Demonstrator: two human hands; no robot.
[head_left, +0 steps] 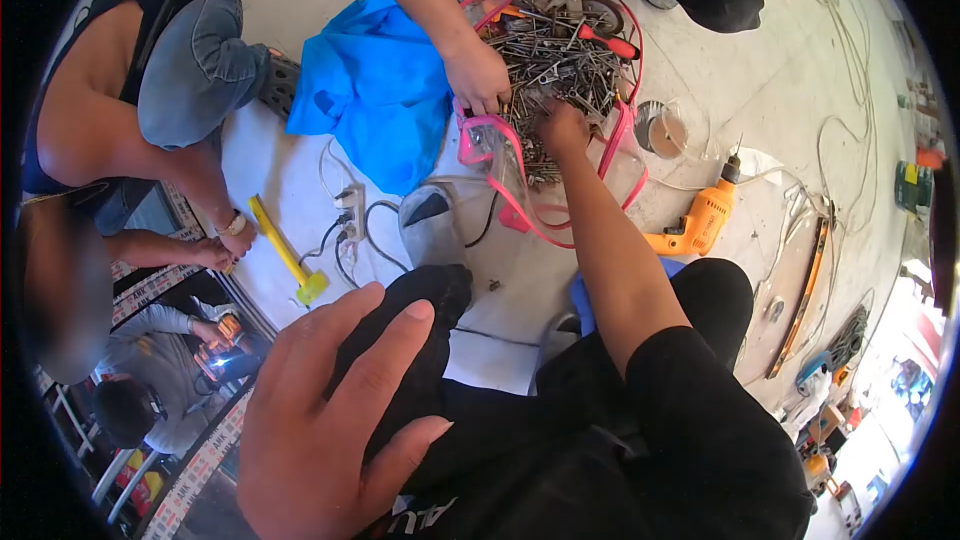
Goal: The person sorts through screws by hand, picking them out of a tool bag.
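My left hand (340, 410) is raised close to the camera above my knee, with its fingers apart and nothing in them. My right hand (564, 130) reaches into a heap of screws and nails (560, 60); its fingertips are hidden there. The heap lies in a clear plastic bag with pink edging (626, 125), spread open on the floor. A red-handled tool (608, 43) rests on top of the heap. Across from me, another person's hand (478, 75) touches the heap's left side, close to my right hand.
A blue cloth or bag (375, 90) lies left of the heap. An orange drill (704, 220) lies right of my forearm. Near a person crouching at left are a yellow hammer (283, 248) and a power strip (350, 212) with cables. Below, someone holds a power drill (218, 332).
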